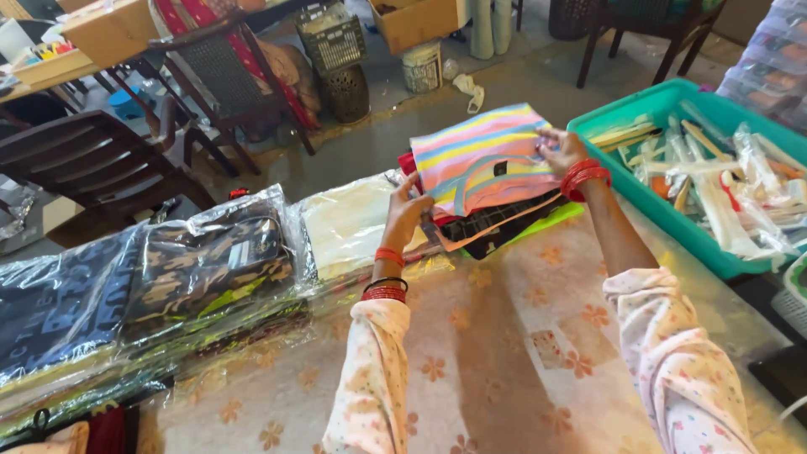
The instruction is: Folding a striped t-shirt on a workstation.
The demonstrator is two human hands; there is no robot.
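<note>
floral tablecloth [504, 353]; left hand [405, 214] and right hand [561, 150] pinching striped pouch [483, 160], long axis tilted up rightward

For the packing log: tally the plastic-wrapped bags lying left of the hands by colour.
Cream wrapped bag: 1
Camouflage wrapped bag: 1
Dark navy wrapped bag: 1
Total: 3 on top; any beneath are too hidden to count. Both hands, left hand and right hand, hold the striped bag.

Teal tray [639, 181] of wrapped sticks at 3 o'clock; plastic-wrapped camouflage bag [210, 261] at 9 o'clock; dark wooden chairs [92, 160] at 10 o'clock; cardboard box [416, 21] at 12 o'clock
</note>
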